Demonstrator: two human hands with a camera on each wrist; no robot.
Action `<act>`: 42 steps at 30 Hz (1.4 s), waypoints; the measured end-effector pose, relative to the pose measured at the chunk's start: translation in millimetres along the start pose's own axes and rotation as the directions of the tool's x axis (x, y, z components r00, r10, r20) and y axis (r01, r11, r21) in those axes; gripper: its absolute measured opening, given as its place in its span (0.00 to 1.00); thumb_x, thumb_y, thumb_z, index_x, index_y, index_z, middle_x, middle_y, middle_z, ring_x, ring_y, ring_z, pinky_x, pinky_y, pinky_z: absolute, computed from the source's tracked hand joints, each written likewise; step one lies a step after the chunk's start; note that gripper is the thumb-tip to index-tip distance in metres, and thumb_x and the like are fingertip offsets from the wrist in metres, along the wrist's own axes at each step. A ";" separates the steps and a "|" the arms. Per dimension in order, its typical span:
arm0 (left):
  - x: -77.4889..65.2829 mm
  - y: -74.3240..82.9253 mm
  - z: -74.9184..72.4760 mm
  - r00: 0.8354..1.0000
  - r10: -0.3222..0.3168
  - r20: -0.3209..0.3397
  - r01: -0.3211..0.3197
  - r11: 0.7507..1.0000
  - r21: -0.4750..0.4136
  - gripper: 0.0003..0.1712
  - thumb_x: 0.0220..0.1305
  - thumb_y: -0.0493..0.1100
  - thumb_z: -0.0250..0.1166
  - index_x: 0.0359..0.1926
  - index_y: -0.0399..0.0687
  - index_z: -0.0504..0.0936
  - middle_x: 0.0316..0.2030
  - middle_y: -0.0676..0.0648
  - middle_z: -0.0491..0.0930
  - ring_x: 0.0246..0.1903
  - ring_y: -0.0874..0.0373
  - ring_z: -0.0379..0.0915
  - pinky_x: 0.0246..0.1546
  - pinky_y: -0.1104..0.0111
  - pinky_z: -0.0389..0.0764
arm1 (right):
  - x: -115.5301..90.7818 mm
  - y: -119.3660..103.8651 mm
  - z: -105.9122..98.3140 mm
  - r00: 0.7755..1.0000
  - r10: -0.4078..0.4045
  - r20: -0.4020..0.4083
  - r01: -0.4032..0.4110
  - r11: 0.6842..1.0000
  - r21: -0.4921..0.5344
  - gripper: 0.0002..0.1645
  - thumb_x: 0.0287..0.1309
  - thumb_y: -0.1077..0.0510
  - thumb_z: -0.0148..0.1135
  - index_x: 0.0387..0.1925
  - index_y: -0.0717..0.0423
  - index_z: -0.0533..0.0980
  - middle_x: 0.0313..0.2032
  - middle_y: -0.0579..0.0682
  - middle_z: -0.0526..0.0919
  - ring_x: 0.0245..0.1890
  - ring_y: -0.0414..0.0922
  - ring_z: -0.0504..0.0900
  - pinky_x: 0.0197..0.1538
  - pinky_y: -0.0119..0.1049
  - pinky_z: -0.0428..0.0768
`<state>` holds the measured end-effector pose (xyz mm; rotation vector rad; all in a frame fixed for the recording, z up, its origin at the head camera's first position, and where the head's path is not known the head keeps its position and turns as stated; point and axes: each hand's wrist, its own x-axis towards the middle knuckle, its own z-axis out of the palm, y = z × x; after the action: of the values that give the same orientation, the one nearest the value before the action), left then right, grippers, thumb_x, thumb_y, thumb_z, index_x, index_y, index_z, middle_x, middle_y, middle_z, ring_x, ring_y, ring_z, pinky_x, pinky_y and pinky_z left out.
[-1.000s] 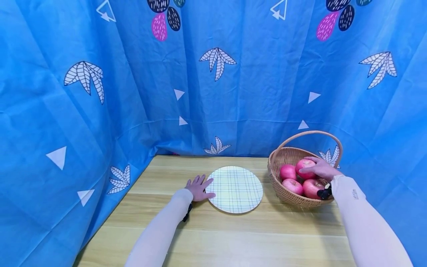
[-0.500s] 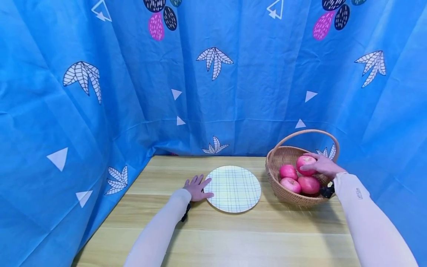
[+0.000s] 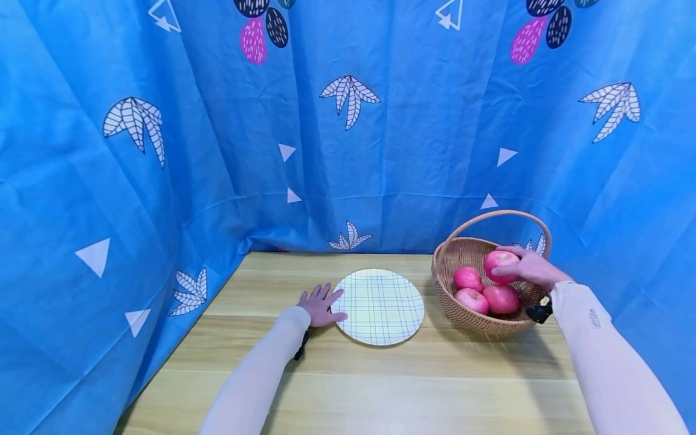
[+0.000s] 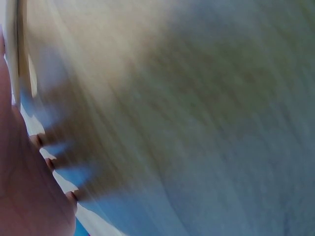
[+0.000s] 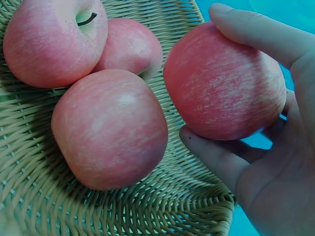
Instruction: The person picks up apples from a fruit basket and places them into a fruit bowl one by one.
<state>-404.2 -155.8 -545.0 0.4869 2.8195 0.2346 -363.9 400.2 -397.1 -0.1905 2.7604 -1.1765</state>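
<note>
A red apple (image 5: 224,81) is gripped by my right hand (image 3: 535,269), thumb on one side and fingers curled round the other. It is at the far right part of the wicker basket (image 3: 450,266), above the weave. Three more apples lie inside: a small one (image 3: 467,278), one at the front left (image 3: 471,300) and one at the front right (image 3: 502,299). My left hand (image 3: 321,307) lies with fingers spread at the left rim of the round checked plate (image 3: 380,308). Its thumb and index finger touch the plate's edge, while the other fingers reach over the wood.
The basket's arched handle (image 3: 502,212) rises over the apples, behind my right hand. Beneath everything is a light wooden table (image 3: 380,393). A blue patterned curtain (image 3: 348,157) hangs at the back and along both sides.
The held apple has lifted slightly off the others, and my right hand has shifted a little to the right relative to the basket. My left hand stays at the plate.
</note>
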 end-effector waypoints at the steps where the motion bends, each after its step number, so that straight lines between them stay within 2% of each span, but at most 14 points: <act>1: 0.0 0.0 -0.2 1.000 0.000 -0.001 0.000 1.000 0.002 0.56 0.54 0.89 0.43 0.80 0.77 0.44 0.81 0.48 0.36 0.80 0.42 0.30 0.75 0.38 0.37 | -0.6 -0.3 -0.7 1.000 0.004 -0.006 -0.004 1.000 0.001 0.54 0.59 0.43 0.70 0.77 0.58 0.56 0.60 0.67 0.75 0.48 0.48 0.80 0.52 0.42 0.78; 6: 2.1 -1.6 1.2 1.000 -0.001 0.003 0.001 1.000 0.009 0.57 0.52 0.90 0.42 0.79 0.79 0.43 0.82 0.48 0.36 0.80 0.43 0.30 0.75 0.38 0.38 | -6.7 -5.0 -4.0 1.000 -0.001 -0.026 0.000 0.999 -0.032 0.51 0.60 0.39 0.68 0.77 0.54 0.58 0.58 0.64 0.79 0.51 0.48 0.79 0.53 0.45 0.76; 11: 4.0 -1.9 2.8 1.000 -0.011 0.004 0.011 1.000 0.013 0.57 0.51 0.90 0.41 0.79 0.80 0.42 0.82 0.48 0.36 0.80 0.42 0.30 0.75 0.38 0.37 | -12.6 -9.0 -7.1 0.998 -0.043 -0.035 0.040 0.996 -0.085 0.49 0.62 0.40 0.66 0.76 0.56 0.59 0.58 0.64 0.80 0.51 0.47 0.79 0.51 0.40 0.77; 18: 1.7 0.4 1.3 1.000 -0.025 0.009 0.025 1.000 0.003 0.57 0.52 0.90 0.42 0.79 0.79 0.44 0.82 0.48 0.37 0.80 0.43 0.30 0.75 0.38 0.37 | -20.9 -15.0 -9.2 0.997 -0.075 -0.014 0.074 0.995 -0.072 0.47 0.65 0.42 0.64 0.76 0.57 0.58 0.57 0.65 0.79 0.49 0.46 0.79 0.51 0.44 0.80; 24: -1.4 2.7 -0.3 1.000 -0.028 0.012 0.028 1.000 0.014 0.57 0.51 0.90 0.41 0.79 0.79 0.43 0.82 0.48 0.36 0.80 0.43 0.29 0.75 0.39 0.36 | -25.9 -21.5 -9.9 0.996 -0.092 -0.015 0.091 0.994 -0.062 0.45 0.64 0.43 0.66 0.76 0.53 0.60 0.58 0.64 0.78 0.48 0.44 0.80 0.49 0.39 0.80; 31: -1.4 2.7 0.2 1.000 -0.014 0.003 0.014 1.000 0.006 0.58 0.52 0.90 0.41 0.80 0.75 0.45 0.81 0.46 0.38 0.80 0.42 0.30 0.75 0.38 0.36 | -30.3 -22.9 -8.1 0.996 -0.091 0.001 0.091 0.995 -0.049 0.47 0.63 0.42 0.67 0.76 0.53 0.59 0.59 0.65 0.77 0.52 0.50 0.80 0.49 0.42 0.81; 35: -0.5 2.2 0.6 1.000 -0.020 0.020 0.020 1.000 0.005 0.58 0.52 0.90 0.40 0.80 0.77 0.43 0.82 0.48 0.36 0.80 0.43 0.29 0.75 0.39 0.35 | -32.6 -23.9 -6.3 0.997 -0.081 -0.009 0.080 0.995 -0.067 0.47 0.63 0.41 0.66 0.76 0.51 0.59 0.59 0.64 0.77 0.53 0.54 0.79 0.50 0.44 0.81; 42: 1.1 1.8 -1.4 0.999 -0.021 0.025 0.021 1.000 -0.008 0.58 0.53 0.90 0.42 0.80 0.76 0.43 0.81 0.47 0.36 0.80 0.42 0.28 0.75 0.39 0.35 | -37.2 -32.7 -2.9 0.994 -0.105 -0.019 0.103 0.991 -0.089 0.46 0.62 0.40 0.67 0.76 0.48 0.60 0.59 0.62 0.78 0.53 0.55 0.79 0.48 0.42 0.80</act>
<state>-405.0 -153.9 -543.6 0.4553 2.7963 0.2343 -325.7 386.0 -368.7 -0.3365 2.8564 -1.0876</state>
